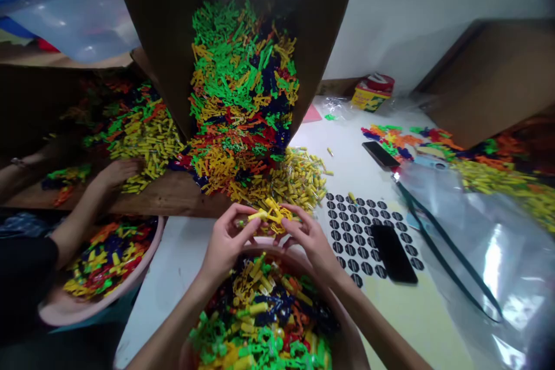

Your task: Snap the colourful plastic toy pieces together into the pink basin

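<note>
My left hand [228, 240] is closed, pinching a small yellow cylinder [259, 215] between thumb and fingers. My right hand [310, 237] is closed on a spindly yellow plastic toy piece [274, 211]. Both pieces meet between my fingertips, and I cannot tell whether they are joined. Under my hands stands a pinkish basin [277, 244] filled with green, yellow, orange, red and dark blue plastic pieces, mixed with yellow cylinders. Just beyond my fingers lies a heap of yellow cylinders [303, 176].
A tall box [165, 29] spills coloured pieces toward me. At left, another person's hand [119, 173] reaches into a pile above a second basin [151, 254]. To the right lie a sheet of black round stickers [346, 236], two phones [394, 254], a dark strap [451, 254] and clear plastic bags [507, 277].
</note>
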`<state>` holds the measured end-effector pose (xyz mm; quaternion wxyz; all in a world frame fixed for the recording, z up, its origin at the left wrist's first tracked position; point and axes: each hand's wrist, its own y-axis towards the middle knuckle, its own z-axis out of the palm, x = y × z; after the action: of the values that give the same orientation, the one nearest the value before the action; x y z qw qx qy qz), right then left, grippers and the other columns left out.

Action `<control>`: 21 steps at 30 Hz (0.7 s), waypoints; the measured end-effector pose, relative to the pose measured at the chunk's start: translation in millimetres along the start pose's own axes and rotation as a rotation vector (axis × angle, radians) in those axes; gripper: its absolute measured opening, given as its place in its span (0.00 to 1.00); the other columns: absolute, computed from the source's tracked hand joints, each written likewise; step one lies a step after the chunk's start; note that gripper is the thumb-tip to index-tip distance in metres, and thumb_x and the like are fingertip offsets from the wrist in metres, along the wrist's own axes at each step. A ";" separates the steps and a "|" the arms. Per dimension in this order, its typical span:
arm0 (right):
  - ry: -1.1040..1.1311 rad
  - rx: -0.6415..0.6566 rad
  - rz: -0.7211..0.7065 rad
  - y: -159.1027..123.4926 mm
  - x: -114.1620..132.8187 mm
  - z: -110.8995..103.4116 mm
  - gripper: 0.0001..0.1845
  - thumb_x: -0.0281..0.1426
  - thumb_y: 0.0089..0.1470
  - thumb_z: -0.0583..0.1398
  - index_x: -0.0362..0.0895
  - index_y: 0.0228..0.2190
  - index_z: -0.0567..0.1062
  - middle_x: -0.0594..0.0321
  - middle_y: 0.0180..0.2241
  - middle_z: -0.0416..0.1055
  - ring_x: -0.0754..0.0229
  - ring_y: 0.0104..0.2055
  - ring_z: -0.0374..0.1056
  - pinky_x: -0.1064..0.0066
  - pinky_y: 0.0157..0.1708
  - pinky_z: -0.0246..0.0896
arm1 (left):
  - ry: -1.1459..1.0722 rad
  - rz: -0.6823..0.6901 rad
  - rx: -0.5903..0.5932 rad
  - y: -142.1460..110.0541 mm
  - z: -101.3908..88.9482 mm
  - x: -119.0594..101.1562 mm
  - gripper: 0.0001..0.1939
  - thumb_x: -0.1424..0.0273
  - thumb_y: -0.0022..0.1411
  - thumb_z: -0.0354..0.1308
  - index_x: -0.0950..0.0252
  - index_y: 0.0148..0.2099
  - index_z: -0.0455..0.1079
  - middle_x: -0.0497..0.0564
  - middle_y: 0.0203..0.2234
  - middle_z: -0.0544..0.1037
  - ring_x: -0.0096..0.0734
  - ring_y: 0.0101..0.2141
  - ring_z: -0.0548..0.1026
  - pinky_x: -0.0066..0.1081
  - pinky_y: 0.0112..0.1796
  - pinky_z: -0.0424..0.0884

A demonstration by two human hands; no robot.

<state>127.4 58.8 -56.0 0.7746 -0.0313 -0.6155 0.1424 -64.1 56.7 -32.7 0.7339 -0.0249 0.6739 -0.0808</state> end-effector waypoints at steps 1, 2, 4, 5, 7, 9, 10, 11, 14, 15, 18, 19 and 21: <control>-0.026 -0.001 -0.017 -8.0 2.9 5.4 0.24 0.44 0.54 0.65 0.45 0.48 0.73 0.60 0.34 0.79 0.54 0.34 0.76 0.67 0.30 0.74 | 0.050 0.019 -0.032 -6.2 4.1 -3.1 0.16 0.60 0.58 0.64 0.65 0.43 0.71 0.53 0.35 0.81 0.34 0.33 0.80 0.27 0.30 0.76; -0.055 -0.009 -0.033 -14.6 5.5 9.7 0.21 0.44 0.54 0.64 0.44 0.45 0.75 0.59 0.38 0.79 0.53 0.37 0.77 0.67 0.33 0.75 | 0.104 0.047 -0.062 -10.6 6.8 -5.0 0.15 0.60 0.59 0.64 0.65 0.43 0.72 0.52 0.36 0.81 0.33 0.32 0.80 0.27 0.30 0.77; -0.105 -0.038 -0.055 -24.2 9.6 15.4 0.18 0.44 0.55 0.64 0.43 0.41 0.78 0.58 0.40 0.79 0.53 0.38 0.77 0.67 0.35 0.75 | 0.217 0.111 -0.090 -15.7 8.9 -6.1 0.14 0.60 0.60 0.64 0.64 0.44 0.73 0.52 0.36 0.81 0.32 0.32 0.80 0.26 0.31 0.77; -0.125 -0.050 -0.061 -27.6 10.9 17.0 0.18 0.44 0.56 0.63 0.43 0.40 0.78 0.59 0.39 0.79 0.54 0.36 0.77 0.68 0.34 0.75 | 0.274 0.142 -0.091 -17.1 8.9 -5.9 0.14 0.61 0.60 0.63 0.64 0.44 0.74 0.52 0.37 0.81 0.32 0.32 0.80 0.26 0.31 0.77; -0.158 -0.075 -0.089 -32.4 12.2 18.8 0.17 0.44 0.56 0.63 0.44 0.40 0.78 0.61 0.36 0.79 0.57 0.30 0.76 0.69 0.32 0.74 | 0.373 0.199 -0.065 -19.4 8.5 -5.4 0.12 0.62 0.61 0.62 0.64 0.43 0.75 0.51 0.37 0.82 0.31 0.32 0.80 0.26 0.31 0.77; -0.201 -0.090 -0.145 -35.5 12.6 19.6 0.16 0.43 0.57 0.63 0.44 0.40 0.79 0.61 0.36 0.79 0.58 0.30 0.76 0.70 0.32 0.74 | 0.429 0.243 -0.041 -22.2 8.6 -6.5 0.11 0.63 0.62 0.62 0.64 0.43 0.75 0.51 0.36 0.82 0.30 0.30 0.80 0.25 0.31 0.77; -0.226 -0.102 -0.176 -36.6 12.8 19.9 0.16 0.42 0.57 0.63 0.44 0.41 0.79 0.61 0.37 0.79 0.58 0.31 0.77 0.70 0.32 0.74 | 0.448 0.268 -0.043 -23.7 8.9 -7.8 0.10 0.64 0.62 0.61 0.64 0.43 0.75 0.51 0.36 0.82 0.29 0.30 0.80 0.24 0.31 0.77; -0.250 -0.118 -0.201 -37.4 13.1 20.2 0.15 0.42 0.58 0.62 0.44 0.41 0.79 0.60 0.37 0.79 0.57 0.32 0.77 0.71 0.33 0.74 | 0.465 0.295 -0.054 -25.3 9.4 -9.5 0.09 0.65 0.62 0.61 0.64 0.43 0.75 0.51 0.36 0.82 0.28 0.30 0.79 0.24 0.30 0.76; -0.293 -0.161 -0.250 -38.6 13.5 21.5 0.14 0.41 0.59 0.62 0.45 0.41 0.79 0.60 0.38 0.80 0.57 0.34 0.77 0.70 0.34 0.75 | 0.517 0.385 -0.107 -29.0 10.9 -14.8 0.08 0.67 0.62 0.61 0.63 0.42 0.76 0.51 0.36 0.81 0.29 0.31 0.79 0.24 0.31 0.76; -0.302 -0.162 -0.259 -38.8 13.2 21.9 0.14 0.40 0.58 0.62 0.45 0.41 0.79 0.60 0.38 0.80 0.56 0.34 0.77 0.69 0.33 0.75 | 0.526 0.402 -0.116 -29.7 11.3 -16.1 0.07 0.67 0.62 0.61 0.63 0.42 0.76 0.51 0.36 0.81 0.30 0.32 0.79 0.24 0.32 0.76; -0.368 -0.148 -0.304 -39.9 10.8 21.4 0.12 0.39 0.57 0.63 0.48 0.41 0.80 0.59 0.39 0.80 0.53 0.35 0.77 0.65 0.35 0.76 | 0.514 0.389 -0.113 -30.7 11.0 -17.8 0.07 0.66 0.61 0.62 0.62 0.41 0.77 0.51 0.36 0.81 0.32 0.32 0.78 0.26 0.32 0.76; -0.396 -0.142 -0.322 -40.3 10.0 20.1 0.12 0.38 0.57 0.63 0.49 0.42 0.80 0.59 0.39 0.80 0.52 0.35 0.77 0.64 0.36 0.75 | 0.499 0.374 -0.107 -30.8 9.8 -17.9 0.07 0.66 0.61 0.62 0.61 0.40 0.77 0.52 0.36 0.81 0.33 0.32 0.78 0.27 0.32 0.76; -0.453 -0.112 -0.371 -41.1 9.4 15.1 0.13 0.36 0.57 0.62 0.50 0.44 0.80 0.59 0.42 0.80 0.51 0.37 0.77 0.62 0.39 0.75 | 0.450 0.318 -0.078 -30.3 5.1 -17.7 0.07 0.65 0.59 0.63 0.61 0.39 0.77 0.53 0.35 0.81 0.35 0.32 0.78 0.28 0.32 0.76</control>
<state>122.2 19.9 -34.2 0.6273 0.0717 -0.7748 -0.0323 -63.0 29.1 -10.5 0.5678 0.0716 0.8180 0.0578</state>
